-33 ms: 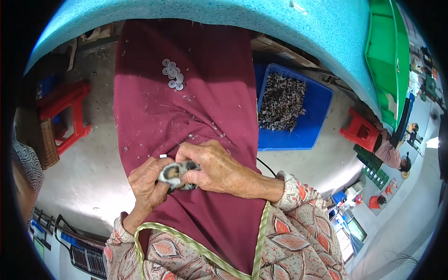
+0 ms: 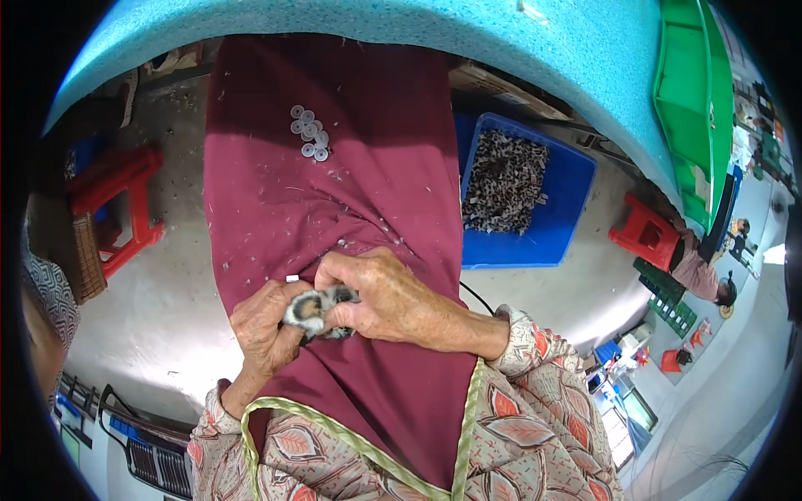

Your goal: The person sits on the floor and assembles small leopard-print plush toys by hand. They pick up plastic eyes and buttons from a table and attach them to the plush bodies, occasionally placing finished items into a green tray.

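Note:
Over the maroon apron (image 2: pixel 267 192) on my lap, both hands close on a small furry plush piece (image 2: pixel 307 309) in white, black and tan. My left hand (image 2: pixel 263 326) grips its left side with thumb and fingers. My right hand (image 2: pixel 376 301) pinches its right side, thumb pressed on the fur and the other fingers curled behind. A small white tag (image 2: pixel 291 278) shows just above my left fingers. Part of the piece is hidden by my fingers. Farther up the apron lie several pale round plastic discs (image 2: pixel 309 132) in a loose cluster.
A blue bin (image 2: pixel 568 200) with many small black-and-white pieces stands right of my lap. The turquoise table edge (image 2: pixel 401 29) curves across the far side, with a green tray (image 2: pixel 685 100) at right. Red stools (image 2: pixel 125 200) stand about. Another person sits at far right.

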`<state>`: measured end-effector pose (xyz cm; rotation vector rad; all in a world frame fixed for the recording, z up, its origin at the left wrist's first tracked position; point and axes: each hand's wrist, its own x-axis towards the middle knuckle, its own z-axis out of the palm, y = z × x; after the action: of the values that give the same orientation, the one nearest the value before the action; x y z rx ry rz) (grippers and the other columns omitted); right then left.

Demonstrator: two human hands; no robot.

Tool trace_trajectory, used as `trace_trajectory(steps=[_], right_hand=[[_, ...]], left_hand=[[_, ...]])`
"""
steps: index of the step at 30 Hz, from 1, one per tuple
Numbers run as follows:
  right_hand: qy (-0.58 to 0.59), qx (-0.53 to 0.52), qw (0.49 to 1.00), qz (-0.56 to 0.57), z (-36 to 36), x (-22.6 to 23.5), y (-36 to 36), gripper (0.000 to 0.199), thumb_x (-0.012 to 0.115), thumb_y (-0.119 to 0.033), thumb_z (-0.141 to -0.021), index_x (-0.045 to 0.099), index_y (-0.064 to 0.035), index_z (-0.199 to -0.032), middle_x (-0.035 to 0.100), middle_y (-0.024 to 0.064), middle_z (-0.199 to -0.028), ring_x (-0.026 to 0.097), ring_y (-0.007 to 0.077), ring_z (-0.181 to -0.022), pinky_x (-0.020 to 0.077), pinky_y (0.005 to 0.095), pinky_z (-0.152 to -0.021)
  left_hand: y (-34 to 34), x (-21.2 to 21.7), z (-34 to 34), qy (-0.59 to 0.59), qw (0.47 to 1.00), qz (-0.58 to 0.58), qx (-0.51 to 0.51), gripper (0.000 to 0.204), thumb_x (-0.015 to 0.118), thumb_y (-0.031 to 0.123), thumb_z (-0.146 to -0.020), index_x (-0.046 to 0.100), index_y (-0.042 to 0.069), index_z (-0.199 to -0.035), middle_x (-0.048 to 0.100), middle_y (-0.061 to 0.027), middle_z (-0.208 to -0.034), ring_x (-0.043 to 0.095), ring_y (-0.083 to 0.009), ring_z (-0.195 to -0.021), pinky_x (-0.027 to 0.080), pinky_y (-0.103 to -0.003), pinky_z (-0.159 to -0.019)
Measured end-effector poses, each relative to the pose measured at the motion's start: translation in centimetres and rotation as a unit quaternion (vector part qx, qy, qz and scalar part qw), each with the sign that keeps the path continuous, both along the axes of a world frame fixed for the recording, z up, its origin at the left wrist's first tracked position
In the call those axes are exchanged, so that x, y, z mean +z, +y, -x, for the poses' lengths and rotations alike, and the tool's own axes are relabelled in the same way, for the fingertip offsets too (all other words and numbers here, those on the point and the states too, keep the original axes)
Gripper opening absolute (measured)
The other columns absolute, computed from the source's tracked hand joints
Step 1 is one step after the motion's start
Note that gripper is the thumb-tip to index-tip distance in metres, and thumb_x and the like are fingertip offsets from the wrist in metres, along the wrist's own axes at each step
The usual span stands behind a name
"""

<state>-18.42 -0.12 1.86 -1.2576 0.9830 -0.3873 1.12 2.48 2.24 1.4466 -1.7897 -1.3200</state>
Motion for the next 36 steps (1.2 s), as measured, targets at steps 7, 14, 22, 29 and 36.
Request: trace_trajectory(steps=[7, 14, 22, 29, 36], right_hand=[[-0.101, -0.081, 0.990, 0.049, 1.9, -1.3, -0.5, 0.012, 0.060, 0.001, -0.077, 0.063, 0.0007, -0.088, 0.065, 0.0122, -0.073, 0.066, 0.0217, -0.070, 0.0500, 0.0317, -0.064], [-0.131, -0.069, 0.965, 0.214, 2.4, -1.1, -3.5, 0.008, 0.060, 0.001, -0.076, 0.061, 0.0012, -0.083, 0.062, 0.0124, -0.077, 0.063, 0.0286, -0.074, 0.0494, 0.0368, -0.066], [-0.034, -0.089, 0.982, 0.166, 9.7, 2.0, -2.2, 0.012, 0.060, -0.002, -0.078, 0.065, -0.0006, -0.088, 0.066, 0.0097, -0.080, 0.065, 0.0212, -0.073, 0.0499, 0.0319, -0.067], [0.359, -0.149, 0.879, 0.277, 24.8, 15.8, -1.7, 0.010, 0.067, -0.007, -0.078, 0.069, -0.0029, -0.086, 0.068, 0.0087, -0.082, 0.065, 0.0162, -0.069, 0.0507, 0.0260, -0.063], [0.498, -0.181, 0.651, 0.544, 31.8, 15.2, -16.5, 0.035, 0.057, 0.008, -0.068, 0.068, -0.0053, -0.098, 0.069, 0.0126, -0.095, 0.065, 0.0293, -0.083, 0.0516, 0.0354, -0.077]], left_hand=[[-1.2, 0.4, -0.6, 0.134, 0.915, -0.338, 0.177, 0.040, 0.056, -0.015, -0.057, 0.064, -0.003, -0.095, 0.062, -0.0040, -0.081, 0.060, -0.0128, -0.075, 0.051, -0.026, -0.072], [-3.5, 1.2, -0.1, 0.348, 0.744, -0.569, 0.039, 0.055, 0.077, -0.006, -0.055, 0.062, -0.006, -0.108, 0.067, -0.0113, -0.101, 0.065, -0.0205, -0.093, 0.053, -0.032, -0.085], [-4.6, 2.1, 3.9, 0.424, 0.727, -0.540, 0.004, 0.053, 0.077, 0.000, -0.068, 0.055, 0.001, -0.116, 0.061, -0.0090, -0.109, 0.058, -0.0209, -0.106, 0.048, -0.030, -0.090], [-5.5, 0.2, 4.4, 0.334, 0.818, -0.466, -0.040, 0.037, 0.073, 0.001, -0.075, 0.056, 0.004, -0.108, 0.062, -0.0056, -0.099, 0.060, -0.0143, -0.095, 0.050, -0.026, -0.082], [-7.1, 0.9, 5.7, 0.367, 0.830, -0.418, -0.042, 0.025, 0.071, 0.005, -0.079, 0.059, 0.003, -0.101, 0.063, -0.0046, -0.091, 0.062, -0.0125, -0.086, 0.051, -0.026, -0.078]])
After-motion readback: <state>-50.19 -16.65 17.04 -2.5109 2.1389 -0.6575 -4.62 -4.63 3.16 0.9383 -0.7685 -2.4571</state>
